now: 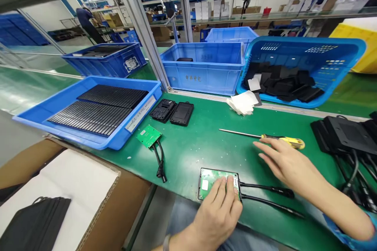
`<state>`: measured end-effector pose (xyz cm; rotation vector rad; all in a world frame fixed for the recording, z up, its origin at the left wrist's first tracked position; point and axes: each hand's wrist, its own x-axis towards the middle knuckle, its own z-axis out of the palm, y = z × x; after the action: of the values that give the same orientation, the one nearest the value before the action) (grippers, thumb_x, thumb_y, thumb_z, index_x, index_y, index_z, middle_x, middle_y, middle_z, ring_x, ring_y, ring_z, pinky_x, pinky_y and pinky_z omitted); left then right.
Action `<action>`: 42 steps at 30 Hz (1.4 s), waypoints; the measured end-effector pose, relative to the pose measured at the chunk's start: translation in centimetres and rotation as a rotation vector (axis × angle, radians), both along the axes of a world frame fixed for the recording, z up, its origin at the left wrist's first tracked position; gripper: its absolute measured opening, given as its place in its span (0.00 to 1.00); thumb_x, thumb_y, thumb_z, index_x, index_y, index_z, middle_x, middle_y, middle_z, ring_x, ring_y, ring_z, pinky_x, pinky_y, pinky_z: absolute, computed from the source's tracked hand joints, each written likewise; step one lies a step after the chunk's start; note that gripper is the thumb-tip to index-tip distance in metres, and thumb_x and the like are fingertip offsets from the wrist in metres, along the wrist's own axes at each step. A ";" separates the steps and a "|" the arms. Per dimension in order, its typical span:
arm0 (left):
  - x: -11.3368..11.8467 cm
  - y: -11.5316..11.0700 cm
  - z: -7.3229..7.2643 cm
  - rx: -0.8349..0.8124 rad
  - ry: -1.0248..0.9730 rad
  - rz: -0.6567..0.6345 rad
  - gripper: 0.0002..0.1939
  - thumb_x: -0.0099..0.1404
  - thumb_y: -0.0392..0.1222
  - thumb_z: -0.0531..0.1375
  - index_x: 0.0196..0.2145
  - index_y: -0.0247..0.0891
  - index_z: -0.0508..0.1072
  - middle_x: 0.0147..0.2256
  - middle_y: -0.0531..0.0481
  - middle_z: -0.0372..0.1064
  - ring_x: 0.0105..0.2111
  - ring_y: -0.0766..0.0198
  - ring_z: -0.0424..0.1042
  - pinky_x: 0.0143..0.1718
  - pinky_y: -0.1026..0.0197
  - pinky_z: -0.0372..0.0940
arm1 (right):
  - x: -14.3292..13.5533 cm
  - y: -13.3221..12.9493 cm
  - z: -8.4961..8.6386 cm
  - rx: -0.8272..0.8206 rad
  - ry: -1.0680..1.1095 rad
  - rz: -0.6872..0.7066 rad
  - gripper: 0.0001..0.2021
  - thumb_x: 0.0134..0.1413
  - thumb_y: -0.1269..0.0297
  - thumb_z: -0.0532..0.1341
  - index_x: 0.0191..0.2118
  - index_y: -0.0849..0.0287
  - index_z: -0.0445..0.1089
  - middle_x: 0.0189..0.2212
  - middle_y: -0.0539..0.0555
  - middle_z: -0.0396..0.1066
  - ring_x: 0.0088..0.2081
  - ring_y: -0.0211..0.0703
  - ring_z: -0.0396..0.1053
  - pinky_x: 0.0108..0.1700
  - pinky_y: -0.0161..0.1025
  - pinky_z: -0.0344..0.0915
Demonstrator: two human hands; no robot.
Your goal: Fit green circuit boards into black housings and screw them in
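Observation:
My left hand lies with its fingers together on a green circuit board, which sits in a black case near the table's front edge. Two black cables run from the case to the right. My right hand is raised with fingers spread, beside the yellow handle of a screwdriver, holding nothing. A second green board with black leads lies to the left. Behind it are two open black case halves.
A blue tray of black parts stands at left, and blue bins line the back. White sheets lie before a basket of black pieces. Cabled black units are stacked at right; a cardboard box is at front left.

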<state>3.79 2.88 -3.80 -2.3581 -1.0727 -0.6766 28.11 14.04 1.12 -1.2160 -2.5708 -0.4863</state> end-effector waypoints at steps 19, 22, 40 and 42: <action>-3.2 2.0 2.8 -0.427 -0.052 -0.194 0.28 0.62 0.65 0.59 0.48 0.39 0.71 0.52 0.39 0.69 0.51 0.50 0.67 0.59 0.36 0.57 | -1.4 -2.3 0.2 -0.333 0.084 0.055 0.10 0.64 0.59 0.57 0.47 0.56 0.68 0.46 0.59 0.71 0.46 0.48 0.73 0.47 0.42 0.73; -3.5 2.4 3.0 -0.482 -0.077 -0.194 0.16 0.66 0.51 0.62 0.47 0.41 0.71 0.53 0.38 0.66 0.54 0.49 0.65 0.57 0.42 0.60 | -3.6 -5.8 0.4 -0.562 0.219 0.262 0.07 0.62 0.62 0.60 0.45 0.53 0.69 0.46 0.55 0.74 0.46 0.45 0.73 0.47 0.40 0.73; -4.1 5.0 5.1 -0.516 0.175 -0.365 0.33 0.52 0.68 0.65 0.48 0.44 0.71 0.48 0.40 0.68 0.41 0.52 0.65 0.40 0.53 0.59 | -4.4 -7.2 -2.3 -0.389 0.453 0.365 0.08 0.65 0.72 0.54 0.42 0.57 0.71 0.42 0.57 0.77 0.42 0.43 0.75 0.43 0.41 0.73; -4.2 4.6 4.4 -0.499 0.112 -0.319 0.29 0.55 0.62 0.67 0.48 0.45 0.72 0.49 0.41 0.68 0.41 0.53 0.64 0.41 0.53 0.58 | -4.3 -7.4 -2.3 -0.427 0.464 0.343 0.09 0.65 0.72 0.54 0.42 0.57 0.71 0.42 0.57 0.77 0.43 0.44 0.75 0.45 0.41 0.73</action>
<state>-0.37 7.46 0.64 -2.9997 -0.9019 -0.4043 23.82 6.69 -1.14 -0.8324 -2.4454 0.3910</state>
